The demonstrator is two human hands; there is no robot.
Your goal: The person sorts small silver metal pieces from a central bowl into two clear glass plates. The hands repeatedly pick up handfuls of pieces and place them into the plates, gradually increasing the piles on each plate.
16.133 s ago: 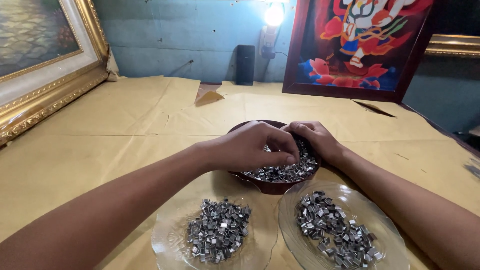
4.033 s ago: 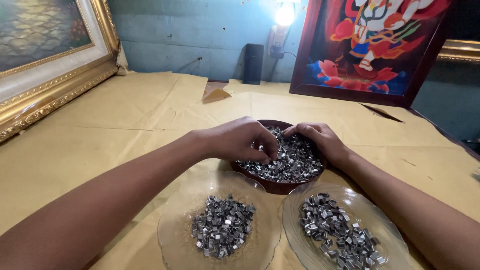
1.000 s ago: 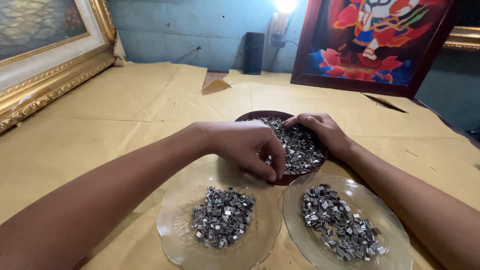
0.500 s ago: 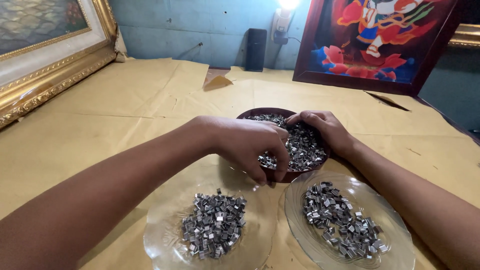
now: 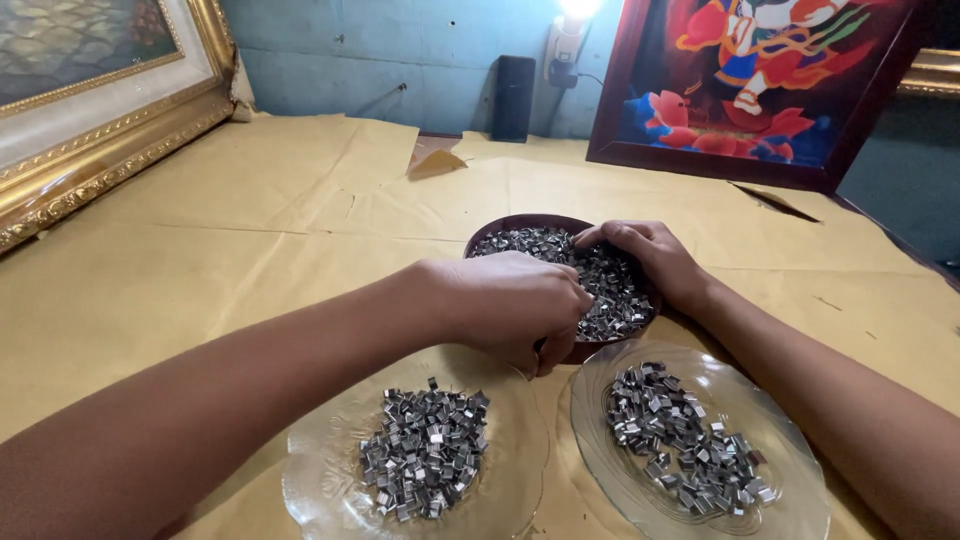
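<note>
Both hands in the dark bowl (image 5: 500, 232) of small metal clips (image 5: 610, 285).

Left hand (image 5: 515, 305) curled over the bowl's near rim, fingers pinched shut, likely on a few clips, though the pinch is hidden. Right hand (image 5: 650, 258) at the far right rim, fingertips in the pile; closed or not, can't tell. Left glass plate (image 5: 320, 490) of clips lies directly below and toward the body from the left grip; right glass plate (image 5: 800, 480) sits below the right wrist. Left hand is nearer its plate.
</note>
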